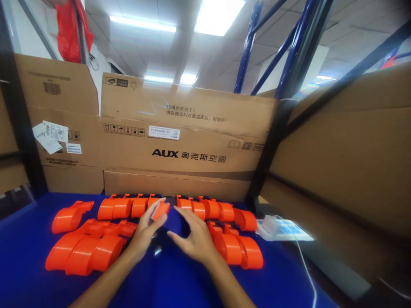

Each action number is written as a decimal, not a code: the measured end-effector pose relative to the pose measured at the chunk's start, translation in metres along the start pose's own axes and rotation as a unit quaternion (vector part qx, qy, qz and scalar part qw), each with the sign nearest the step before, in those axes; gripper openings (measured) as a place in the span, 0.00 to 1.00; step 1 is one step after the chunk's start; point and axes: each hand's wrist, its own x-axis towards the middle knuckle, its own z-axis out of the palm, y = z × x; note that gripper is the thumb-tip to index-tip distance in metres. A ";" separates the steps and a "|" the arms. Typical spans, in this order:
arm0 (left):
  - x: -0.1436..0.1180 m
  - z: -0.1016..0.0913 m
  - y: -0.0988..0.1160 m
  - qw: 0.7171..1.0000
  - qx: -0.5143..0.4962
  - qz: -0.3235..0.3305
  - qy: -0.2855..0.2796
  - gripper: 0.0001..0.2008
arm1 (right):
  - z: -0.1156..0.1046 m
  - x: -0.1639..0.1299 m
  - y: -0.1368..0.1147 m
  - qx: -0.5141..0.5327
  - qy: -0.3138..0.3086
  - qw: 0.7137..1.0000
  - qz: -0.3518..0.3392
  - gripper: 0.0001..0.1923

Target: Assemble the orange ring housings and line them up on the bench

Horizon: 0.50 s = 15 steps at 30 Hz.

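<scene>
My left hand (146,233) is closed around a small orange plastic part (161,210), held between thumb and fingers above the blue tabletop (173,282). Just to its right, my right hand (195,237) has thumb and fingers spread, with nothing seen between them. Orange rounded, whistle-shaped plastic pieces with flat tabs stand in groups on either side: several (86,248) at front left, several (118,207) at back left, and more (236,248) to the right. Black pieces show behind some of them. A dark item (171,199) lies behind my hands, partly hidden.
A printed cardboard panel (180,141) walls off the back of the table. Another cardboard sheet (346,167) and a dark metal post (268,149) stand on the right. A power strip (289,229) with a plugged-in charger and white cable (305,269) sits at the right edge.
</scene>
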 end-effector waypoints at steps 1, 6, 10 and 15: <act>0.000 0.001 0.001 1.000 0.011 0.013 -0.006 0.28 | -0.001 0.000 0.000 -0.030 0.002 0.999 -0.021 0.32; -0.001 0.002 0.008 0.998 0.040 0.050 -0.002 0.18 | 0.001 0.000 0.004 -0.094 -0.015 0.991 -0.093 0.32; 0.000 0.000 0.008 0.995 0.056 0.081 0.010 0.16 | 0.003 0.000 0.008 -0.106 -0.022 0.988 -0.109 0.33; 0.002 0.000 0.007 0.991 0.068 0.112 0.015 0.15 | 0.004 -0.001 0.009 -0.112 -0.017 0.987 -0.116 0.33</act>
